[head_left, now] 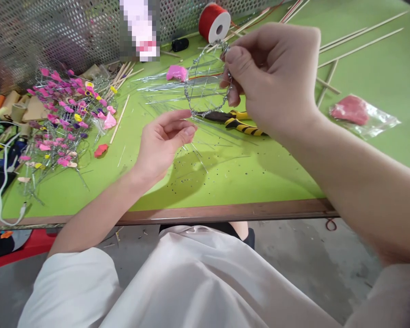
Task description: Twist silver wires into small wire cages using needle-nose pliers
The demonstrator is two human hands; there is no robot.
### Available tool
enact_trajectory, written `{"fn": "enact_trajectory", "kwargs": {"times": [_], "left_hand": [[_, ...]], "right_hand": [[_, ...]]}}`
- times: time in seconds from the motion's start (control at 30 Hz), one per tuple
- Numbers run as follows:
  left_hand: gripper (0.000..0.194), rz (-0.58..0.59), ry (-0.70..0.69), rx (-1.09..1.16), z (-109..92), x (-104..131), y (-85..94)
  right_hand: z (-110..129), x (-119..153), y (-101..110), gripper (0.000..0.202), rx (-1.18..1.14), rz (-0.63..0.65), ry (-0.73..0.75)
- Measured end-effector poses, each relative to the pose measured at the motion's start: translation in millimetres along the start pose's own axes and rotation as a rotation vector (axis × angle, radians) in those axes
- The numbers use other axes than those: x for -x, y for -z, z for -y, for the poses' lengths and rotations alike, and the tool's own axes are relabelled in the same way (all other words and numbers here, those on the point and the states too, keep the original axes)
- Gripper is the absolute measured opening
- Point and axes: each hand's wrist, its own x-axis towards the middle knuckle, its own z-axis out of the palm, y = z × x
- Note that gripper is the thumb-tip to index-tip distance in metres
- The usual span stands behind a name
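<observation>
A ring of twisted silvery wire [187, 93] hangs above the green table, its right side pinched between the thumb and fingers of my right hand [271, 68]. My left hand [166, 141] is at the lower left of the ring, palm turned inward. Its index finger reaches the ring's lower edge, while the thumb stands apart from it and the other fingers curl. Behind and below the ring lie pliers [242, 123] with yellow and black handles, partly hidden by my right hand. Loose straight wires [164, 86] spread over the table beneath the ring.
Pink and purple pieces on wires [64, 109] are heaped at the left. A red spool [213, 23] stands at the back beside thin sticks [362, 45]. Bagged pink clay [350, 109] lies right; another pink lump [176, 73] is behind the ring. A white cable [2, 182] crosses the left edge.
</observation>
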Motion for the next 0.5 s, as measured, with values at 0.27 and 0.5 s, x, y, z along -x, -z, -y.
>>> {"fn": "enact_trajectory", "kwargs": {"times": [0.27, 0.5], "left_hand": [[0.017, -0.020, 0.071, 0.013, -1.5, 0.0, -4.1], [0.014, -0.062, 0.088, -0.022, -5.8, 0.6, -4.3]], "right_hand": [[-0.8, 2.0, 0.7, 0.036, -0.060, 0.084, 0.016], [-8.0, 0.3, 0.5, 0.030, -0.158, 0.165, -0.068]]}}
